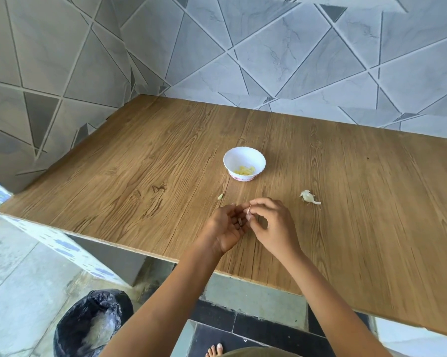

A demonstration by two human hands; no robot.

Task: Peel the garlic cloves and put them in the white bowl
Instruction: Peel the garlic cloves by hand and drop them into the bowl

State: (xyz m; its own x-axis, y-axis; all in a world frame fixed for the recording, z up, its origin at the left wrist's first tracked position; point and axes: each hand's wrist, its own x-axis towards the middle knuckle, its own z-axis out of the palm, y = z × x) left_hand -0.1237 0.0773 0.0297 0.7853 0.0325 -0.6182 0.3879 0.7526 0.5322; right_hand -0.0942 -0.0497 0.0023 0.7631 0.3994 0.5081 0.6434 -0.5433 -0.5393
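A white bowl (244,163) stands on the wooden table (140,163) and has several peeled yellowish cloves in it. Just in front of it my two hands meet over the table. My left hand (227,228) is curled, fingers up, around a small garlic clove (248,212). My right hand (271,224) pinches the clove's papery skin with thumb and forefinger. Most of the clove is hidden by my fingers. A piece of a garlic bulb (308,197) lies on the table to the right of my hands.
A small greenish scrap (220,196) lies left of my hands. A bin lined with a black bag (93,323) stands on the floor below the table's front edge, at my left. Tiled walls close the table at the back and left.
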